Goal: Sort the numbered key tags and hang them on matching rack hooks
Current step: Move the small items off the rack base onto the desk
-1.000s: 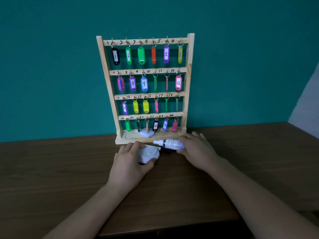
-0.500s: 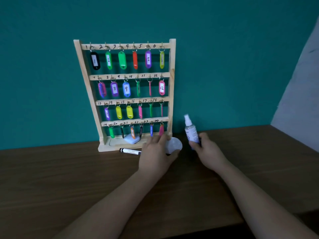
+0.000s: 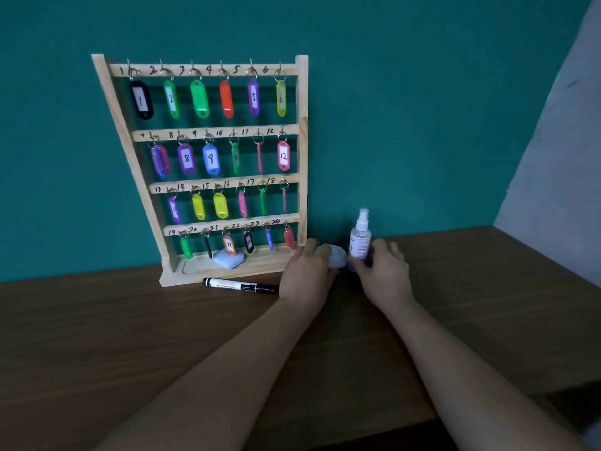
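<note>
Head cam: both my forearms reach forward, hands close together right of the rack (image 3: 302, 151). My left hand (image 3: 305, 275) curls over a smooth white round piece (image 3: 336, 255) and holds it. My right hand (image 3: 383, 275) cups the foot of an upright clear plastic spray bottle (image 3: 360, 239); honestly can't tell if it's actually gripping. The glossy, colourful oval key tags (image 3: 187, 159) hang on the pale wood rack's numbered hooks, four rows. A black marker (image 3: 240, 285) lies in front of it. Dark woodgrain tabletop (image 3: 130, 336), flat teal wall (image 3: 422, 109) behind.
</note>
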Tool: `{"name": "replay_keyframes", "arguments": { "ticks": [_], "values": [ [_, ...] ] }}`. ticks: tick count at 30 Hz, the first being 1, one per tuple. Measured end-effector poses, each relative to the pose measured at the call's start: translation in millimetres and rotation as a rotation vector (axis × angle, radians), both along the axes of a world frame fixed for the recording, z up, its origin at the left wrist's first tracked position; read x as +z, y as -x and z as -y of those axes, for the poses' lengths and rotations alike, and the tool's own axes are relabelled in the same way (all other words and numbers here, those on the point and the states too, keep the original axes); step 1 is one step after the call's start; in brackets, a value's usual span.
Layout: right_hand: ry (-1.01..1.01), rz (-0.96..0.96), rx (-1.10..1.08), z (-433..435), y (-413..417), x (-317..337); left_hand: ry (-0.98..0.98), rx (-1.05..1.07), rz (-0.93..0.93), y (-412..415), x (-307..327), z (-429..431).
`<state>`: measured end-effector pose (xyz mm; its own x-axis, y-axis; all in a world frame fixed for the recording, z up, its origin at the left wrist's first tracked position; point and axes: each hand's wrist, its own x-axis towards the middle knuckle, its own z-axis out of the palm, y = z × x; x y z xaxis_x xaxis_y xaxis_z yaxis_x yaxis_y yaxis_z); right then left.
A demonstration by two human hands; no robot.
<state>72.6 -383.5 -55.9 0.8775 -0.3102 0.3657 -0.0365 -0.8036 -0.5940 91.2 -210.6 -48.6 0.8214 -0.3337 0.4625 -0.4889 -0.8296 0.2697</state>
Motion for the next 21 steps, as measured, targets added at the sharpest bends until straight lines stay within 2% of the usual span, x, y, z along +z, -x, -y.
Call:
{"name": "replay_keyframes", "arguments": {
  "ticks": [2,4,7,14,21],
  "values": [
    [-0.126,0.036,0.040,-1.1,1.2,2.0,0.033,-0.019,-0.013,0.9,-0.6,0.9],
    [-0.170,0.047,0.050,-2.2,1.1,3.3,0.033,-0.043,-0.035,4.2,-0.8,2.6],
    [-0.163,0.067,0.032,-3.3,1.4,4.4,0.005,-0.077,-0.059,7.0,-2.5,2.5],
    [-0.056,0.102,0.136,-10.3,2.6,3.6,-0.053,-0.150,-0.031,11.9,-5.7,-6.4],
    [0.041,-0.079,0.084,-3.9,-3.4,-0.6,-0.030,-0.173,0.087,23.1,-1.6,-43.5]
  ]
}}
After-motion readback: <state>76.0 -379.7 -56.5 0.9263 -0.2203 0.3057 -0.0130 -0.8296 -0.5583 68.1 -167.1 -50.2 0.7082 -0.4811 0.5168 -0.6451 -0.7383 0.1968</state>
